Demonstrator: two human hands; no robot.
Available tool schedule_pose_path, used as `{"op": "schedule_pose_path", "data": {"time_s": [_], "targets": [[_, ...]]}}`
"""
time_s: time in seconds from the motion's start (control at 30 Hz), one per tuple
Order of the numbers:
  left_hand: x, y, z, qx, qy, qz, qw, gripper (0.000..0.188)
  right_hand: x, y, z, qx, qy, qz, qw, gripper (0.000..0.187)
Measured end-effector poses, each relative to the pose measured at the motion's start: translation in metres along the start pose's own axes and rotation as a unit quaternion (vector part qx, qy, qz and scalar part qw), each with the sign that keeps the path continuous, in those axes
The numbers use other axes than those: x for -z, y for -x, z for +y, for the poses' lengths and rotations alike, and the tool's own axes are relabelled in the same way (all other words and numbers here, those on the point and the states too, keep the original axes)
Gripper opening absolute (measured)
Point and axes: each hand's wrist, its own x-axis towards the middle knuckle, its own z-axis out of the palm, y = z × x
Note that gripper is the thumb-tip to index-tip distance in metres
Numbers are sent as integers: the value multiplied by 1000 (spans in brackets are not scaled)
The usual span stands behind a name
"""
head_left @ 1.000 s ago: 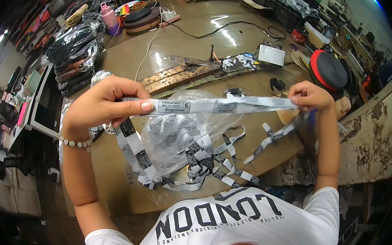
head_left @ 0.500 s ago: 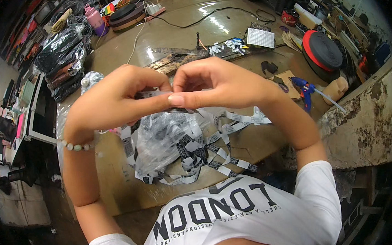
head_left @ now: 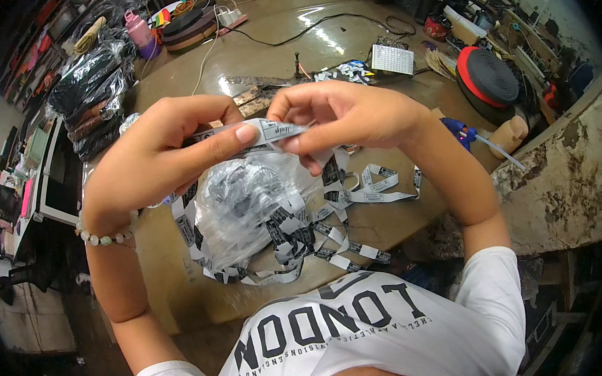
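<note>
My left hand [head_left: 171, 152] pinches a white printed label strip [head_left: 275, 128] between thumb and fingers, above the table. At the strip's right end, the thumb and fingertips of my right hand [head_left: 363, 119] are closed on it; its remaining fingers are curled loosely. More of the same black-and-white label ribbon [head_left: 298, 241] lies in loops beneath my hands. A crumpled clear plastic bag [head_left: 235, 204] sits among those loops, partly covered by them. One length of ribbon curls off to the right of the bag.
A brown table [head_left: 276, 48] holds a white tray-like block [head_left: 393, 59], small label pieces [head_left: 345, 73], and a red-and-black roll [head_left: 487, 76]. At right lies a blue glue gun [head_left: 461, 133]. Bagged dark bundles [head_left: 91, 84] and a pink bottle [head_left: 139, 31] stand far left.
My hands have moved slightly apart, and a flat stretch of the label strip now shows between them. My right fingers have opened somewhat. The view has shifted slightly.
</note>
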Motion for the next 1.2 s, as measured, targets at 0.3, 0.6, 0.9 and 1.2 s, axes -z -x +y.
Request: {"op": "schedule_pose_path", "data": {"time_s": [0.3, 0.6, 0.9, 1.2], "targets": [[-9, 10, -98, -7, 171, 44, 984, 25, 22, 48, 0, -34, 136, 222, 965, 22], [-181, -77, -223, -82, 528, 22, 845, 28, 94, 151, 2, -19, 83, 413, 907, 27], [-107, -52, -126, -46, 422, 135, 895, 22, 112, 168, 10, -58, 245, 411, 876, 29], [41, 51, -138, 8, 389, 101, 915, 20, 129, 112, 41, -170, 338, 245, 892, 41]]}}
